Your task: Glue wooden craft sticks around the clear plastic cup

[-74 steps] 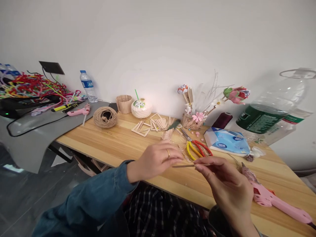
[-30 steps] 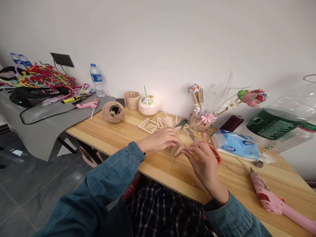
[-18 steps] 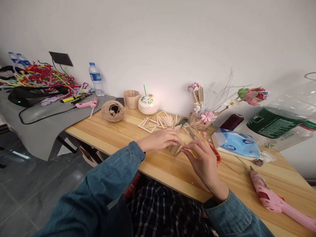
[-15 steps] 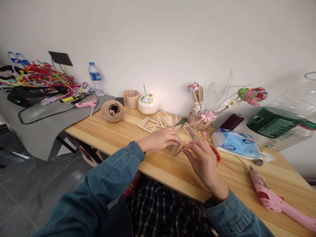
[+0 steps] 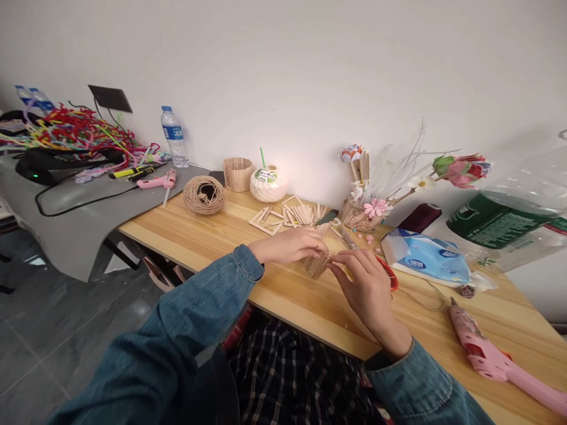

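Wooden craft sticks [image 5: 315, 267] set side by side form a small piece, low over the table's front half. My left hand [image 5: 297, 244], a ring on one finger, is closed on its upper left edge. At the right edge, my right hand [image 5: 361, 277] is closed in a pinch on a thin strand of twine, mostly hidden by the fingers. A length of twine [image 5: 427, 304] trails on the table to the right of that hand. Red-handled scissors [image 5: 390, 273] lie partly hidden behind my right hand. Loose craft sticks and stick frames [image 5: 268, 221] lie beyond my left hand.
A twine ball [image 5: 204, 195], a craft-stick cup [image 5: 237, 175] and a coconut with a straw [image 5: 268, 184] stand back left. Flowers in a jar [image 5: 357, 215], a tissue pack [image 5: 427, 257] and a large plastic bottle [image 5: 500, 221] are right. A pink glue gun [image 5: 487, 357] lies front right.
The view has shifted slightly, so the background sits a little further right. Both hands stay at the craft-stick piece, their fingers only slightly moved.
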`<act>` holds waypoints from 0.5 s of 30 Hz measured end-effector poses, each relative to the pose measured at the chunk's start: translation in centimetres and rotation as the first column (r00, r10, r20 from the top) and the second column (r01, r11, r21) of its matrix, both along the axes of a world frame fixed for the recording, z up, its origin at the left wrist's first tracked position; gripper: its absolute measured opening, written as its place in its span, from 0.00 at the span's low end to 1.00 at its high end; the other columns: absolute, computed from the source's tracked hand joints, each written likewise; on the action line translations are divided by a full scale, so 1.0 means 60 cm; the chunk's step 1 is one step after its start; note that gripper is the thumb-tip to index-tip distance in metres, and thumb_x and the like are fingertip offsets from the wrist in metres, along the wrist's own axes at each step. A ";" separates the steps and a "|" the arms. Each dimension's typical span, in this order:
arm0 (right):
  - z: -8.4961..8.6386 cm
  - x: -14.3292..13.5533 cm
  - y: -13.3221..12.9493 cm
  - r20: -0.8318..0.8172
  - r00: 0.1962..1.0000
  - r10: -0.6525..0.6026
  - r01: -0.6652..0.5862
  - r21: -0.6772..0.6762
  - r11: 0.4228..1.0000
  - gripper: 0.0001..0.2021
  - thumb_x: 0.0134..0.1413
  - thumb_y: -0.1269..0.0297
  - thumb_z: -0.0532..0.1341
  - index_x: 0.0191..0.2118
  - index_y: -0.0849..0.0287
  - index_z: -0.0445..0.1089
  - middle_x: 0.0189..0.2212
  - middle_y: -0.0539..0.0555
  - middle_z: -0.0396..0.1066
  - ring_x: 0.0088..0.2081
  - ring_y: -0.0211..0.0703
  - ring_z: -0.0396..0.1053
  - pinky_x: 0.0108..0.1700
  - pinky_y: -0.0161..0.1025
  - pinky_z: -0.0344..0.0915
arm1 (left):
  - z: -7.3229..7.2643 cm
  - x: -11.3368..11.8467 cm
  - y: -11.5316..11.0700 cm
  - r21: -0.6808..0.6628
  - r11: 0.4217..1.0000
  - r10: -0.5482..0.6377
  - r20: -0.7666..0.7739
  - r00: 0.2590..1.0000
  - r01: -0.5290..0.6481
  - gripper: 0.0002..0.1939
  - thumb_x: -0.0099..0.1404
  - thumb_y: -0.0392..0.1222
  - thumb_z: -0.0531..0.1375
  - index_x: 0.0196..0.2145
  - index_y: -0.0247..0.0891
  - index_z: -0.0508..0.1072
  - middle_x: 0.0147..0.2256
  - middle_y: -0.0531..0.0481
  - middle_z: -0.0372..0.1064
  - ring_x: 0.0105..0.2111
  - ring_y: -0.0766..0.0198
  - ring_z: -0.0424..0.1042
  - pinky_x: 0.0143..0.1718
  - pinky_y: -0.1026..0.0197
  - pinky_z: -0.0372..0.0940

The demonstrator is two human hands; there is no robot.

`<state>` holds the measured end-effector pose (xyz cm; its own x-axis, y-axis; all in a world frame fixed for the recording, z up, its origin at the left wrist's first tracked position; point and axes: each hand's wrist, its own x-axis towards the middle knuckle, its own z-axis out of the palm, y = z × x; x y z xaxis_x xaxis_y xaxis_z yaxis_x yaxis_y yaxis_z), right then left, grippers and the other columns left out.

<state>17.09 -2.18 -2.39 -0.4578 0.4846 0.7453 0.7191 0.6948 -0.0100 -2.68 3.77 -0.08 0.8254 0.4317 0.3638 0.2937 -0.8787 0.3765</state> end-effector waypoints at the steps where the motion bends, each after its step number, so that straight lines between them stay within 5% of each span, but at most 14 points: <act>1: 0.000 0.000 0.000 0.006 1.000 0.004 -0.004 0.003 1.000 0.02 0.58 0.69 0.57 0.35 0.57 0.66 0.31 0.53 0.71 0.34 0.43 0.66 0.36 0.39 0.61 | 0.002 0.000 0.001 -0.010 1.000 -0.009 -0.005 1.000 0.009 0.09 0.66 0.33 0.53 0.40 0.35 0.73 0.38 0.45 0.72 0.43 0.61 0.66 0.45 0.61 0.60; 15: -0.004 -0.006 0.006 0.020 0.999 0.024 -0.025 0.017 1.000 0.02 0.58 0.70 0.56 0.36 0.57 0.64 0.29 0.53 0.70 0.33 0.43 0.66 0.34 0.39 0.64 | 0.006 -0.003 0.010 -0.089 0.994 -0.059 -0.010 0.998 0.057 0.09 0.65 0.31 0.54 0.39 0.34 0.74 0.38 0.44 0.73 0.42 0.62 0.67 0.46 0.61 0.60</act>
<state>16.72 -1.84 -2.64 -0.4845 0.4605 0.7438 0.7019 0.7121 0.0162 -2.84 4.39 0.27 0.8542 0.4132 0.3155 0.2484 -0.8575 0.4506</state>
